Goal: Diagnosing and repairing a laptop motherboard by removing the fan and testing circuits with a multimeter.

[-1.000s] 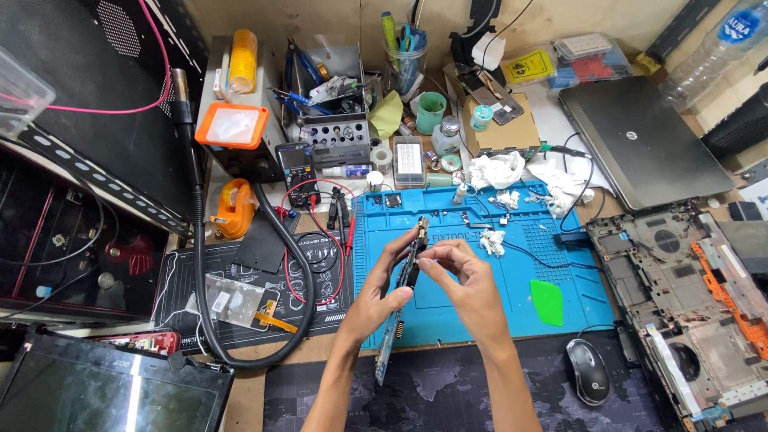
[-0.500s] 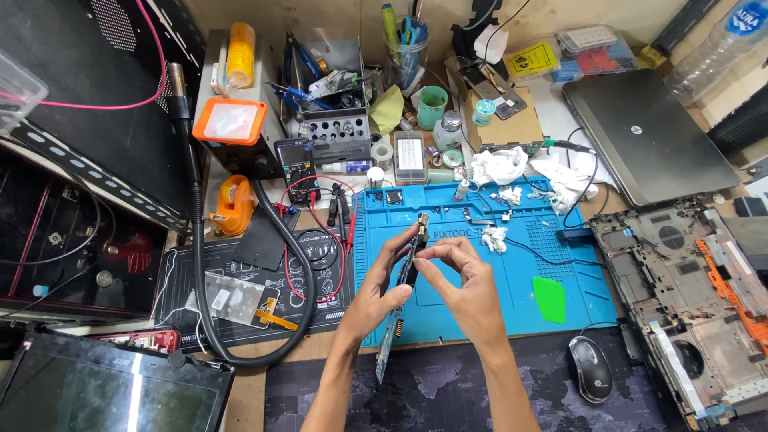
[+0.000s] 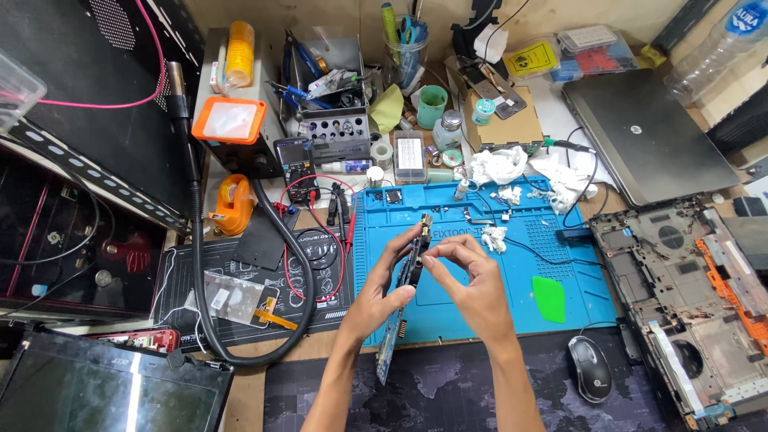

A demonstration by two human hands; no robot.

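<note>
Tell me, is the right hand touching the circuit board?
Touching: in the head view the right hand has its fingertips on the edge of the circuit board.

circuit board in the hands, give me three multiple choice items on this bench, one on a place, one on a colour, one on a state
1. Where does the computer mouse lie?
A. by the mat's lower right corner
B. on the closed laptop
C. beside the tape roll

2. What colour is the work mat?
A. red
B. blue
C. white

3. How is the circuit board held?
A. flat on the mat
B. edge-on, in both hands
C. by one hand only

Answers: 1 A, it sits on the dark pad there. 2 B, plainly blue. 3 B, left hand and right hand both pinch it.
</note>
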